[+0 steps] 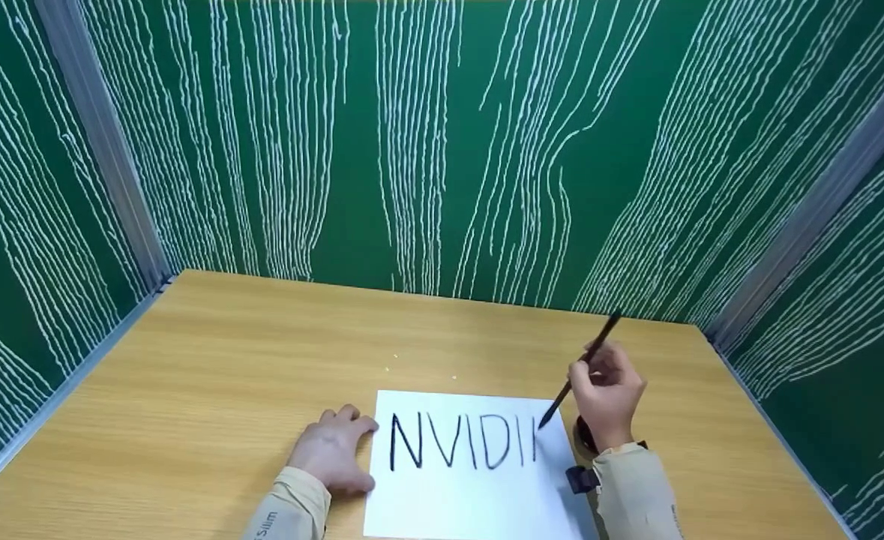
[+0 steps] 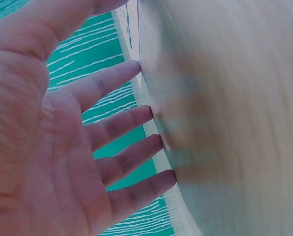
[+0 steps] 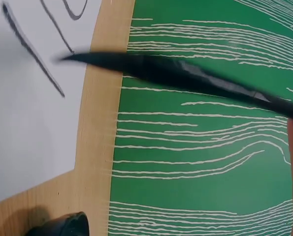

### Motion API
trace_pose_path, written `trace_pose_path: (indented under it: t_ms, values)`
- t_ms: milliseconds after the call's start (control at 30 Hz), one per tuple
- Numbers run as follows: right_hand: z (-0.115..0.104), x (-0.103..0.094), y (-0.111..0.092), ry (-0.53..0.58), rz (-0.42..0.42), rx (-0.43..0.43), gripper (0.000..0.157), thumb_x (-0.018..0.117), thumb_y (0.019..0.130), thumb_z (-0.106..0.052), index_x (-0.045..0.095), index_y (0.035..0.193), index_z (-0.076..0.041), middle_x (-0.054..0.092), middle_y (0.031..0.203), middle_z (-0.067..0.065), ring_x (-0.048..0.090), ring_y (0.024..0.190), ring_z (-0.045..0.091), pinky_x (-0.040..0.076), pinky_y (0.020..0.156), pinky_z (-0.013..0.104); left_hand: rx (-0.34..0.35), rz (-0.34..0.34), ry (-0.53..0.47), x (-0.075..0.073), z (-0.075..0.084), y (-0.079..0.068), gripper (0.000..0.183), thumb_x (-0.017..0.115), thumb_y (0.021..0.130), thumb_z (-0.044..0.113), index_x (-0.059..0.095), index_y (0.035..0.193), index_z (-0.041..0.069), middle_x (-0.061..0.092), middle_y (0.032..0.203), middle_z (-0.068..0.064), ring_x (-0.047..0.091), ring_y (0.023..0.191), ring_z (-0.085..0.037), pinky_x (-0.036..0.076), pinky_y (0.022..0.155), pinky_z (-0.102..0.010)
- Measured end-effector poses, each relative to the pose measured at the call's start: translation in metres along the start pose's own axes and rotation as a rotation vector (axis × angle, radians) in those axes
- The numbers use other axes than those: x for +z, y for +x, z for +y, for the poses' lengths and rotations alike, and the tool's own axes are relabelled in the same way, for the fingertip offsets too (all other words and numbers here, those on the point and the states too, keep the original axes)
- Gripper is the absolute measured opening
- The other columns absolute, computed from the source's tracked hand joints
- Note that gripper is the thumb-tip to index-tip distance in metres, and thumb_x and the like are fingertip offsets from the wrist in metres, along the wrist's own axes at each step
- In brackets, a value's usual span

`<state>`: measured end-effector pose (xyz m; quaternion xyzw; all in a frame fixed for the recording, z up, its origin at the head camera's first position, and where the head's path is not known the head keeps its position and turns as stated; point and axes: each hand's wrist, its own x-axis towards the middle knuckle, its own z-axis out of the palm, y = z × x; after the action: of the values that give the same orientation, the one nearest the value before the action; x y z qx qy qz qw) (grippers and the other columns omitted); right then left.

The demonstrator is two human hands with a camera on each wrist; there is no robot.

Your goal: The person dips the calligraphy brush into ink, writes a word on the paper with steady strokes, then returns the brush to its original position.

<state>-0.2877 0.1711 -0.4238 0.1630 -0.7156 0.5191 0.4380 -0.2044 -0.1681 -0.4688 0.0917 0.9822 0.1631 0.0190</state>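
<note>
A white sheet of paper (image 1: 471,499) lies on the wooden table and bears black brush letters (image 1: 495,441) reading NVIDI, followed by one more slanted stroke. My right hand (image 1: 608,394) pinches a dark writing brush (image 1: 561,395) over the paper's right side. Its pointed black tip is close over the last stroke; in the right wrist view the brush (image 3: 185,71) slants across the picture. My left hand (image 1: 333,448) rests beside the paper's left edge, thumb and forefinger at the edge. In the left wrist view its spread fingers (image 2: 131,194) touch the tabletop.
A small dark round container (image 1: 583,437), partly hidden by my right hand, stands at the paper's right edge. Tiny white specks (image 1: 454,377) lie behind the paper. Green panels (image 1: 352,165) with wavy white lines enclose the table (image 1: 277,330) at the back and sides.
</note>
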Motion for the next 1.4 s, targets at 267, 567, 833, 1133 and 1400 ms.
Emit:
trace_pose_path:
  t_ms: [267,567,833,1133,1400]
  values:
    - [0.001,0.001,0.000,-0.033,-0.011,-0.008,0.017,0.054,0.070,0.009,0.058,0.084,0.000,0.059,0.066,0.007,0.056,0.057,0.010,0.049,0.047,0.019,-0.010,-0.020,-0.005,0.001,0.000,0.002,0.075,0.074,0.046,0.036,0.053,0.117,0.019,0.047,0.118,-0.008,0.044,0.102,-0.029,0.040,0.082,-0.049]
    - [0.025,0.004,-0.005,-0.043,-0.022,0.019,0.019,0.056,0.072,0.005,0.059,0.086,-0.008,0.060,0.068,0.001,0.056,0.058,0.008,0.049,0.049,0.018,-0.013,-0.020,-0.009,0.000,0.001,0.001,0.076,0.074,0.046,0.036,0.053,0.117,0.018,0.047,0.118,-0.007,0.044,0.102,-0.028,0.040,0.083,-0.050]
    - [0.028,0.005,-0.005,-0.036,-0.034,0.002,0.019,0.056,0.071,0.005,0.059,0.085,-0.007,0.060,0.067,0.002,0.056,0.057,0.009,0.048,0.047,0.018,-0.002,-0.010,0.001,0.000,0.001,0.000,0.075,0.074,0.046,0.037,0.053,0.116,0.018,0.047,0.117,-0.007,0.044,0.101,-0.029,0.041,0.082,-0.050]
    - [0.030,0.004,-0.005,-0.038,-0.058,0.042,0.019,0.056,0.072,0.003,0.059,0.084,-0.012,0.060,0.067,-0.001,0.056,0.057,0.010,0.049,0.046,0.022,-0.005,-0.007,0.003,0.000,0.001,0.000,0.076,0.074,0.046,0.038,0.053,0.116,0.018,0.047,0.117,-0.008,0.045,0.102,-0.029,0.041,0.082,-0.049]
    - [0.029,0.003,-0.005,-0.063,-0.063,0.053,0.021,0.058,0.071,0.002,0.059,0.083,-0.014,0.059,0.065,-0.003,0.054,0.055,0.009,0.048,0.045,0.021,-0.002,0.001,-0.005,-0.001,0.002,0.000,0.076,0.074,0.045,0.036,0.054,0.116,0.017,0.048,0.115,-0.007,0.045,0.099,-0.027,0.041,0.081,-0.048]
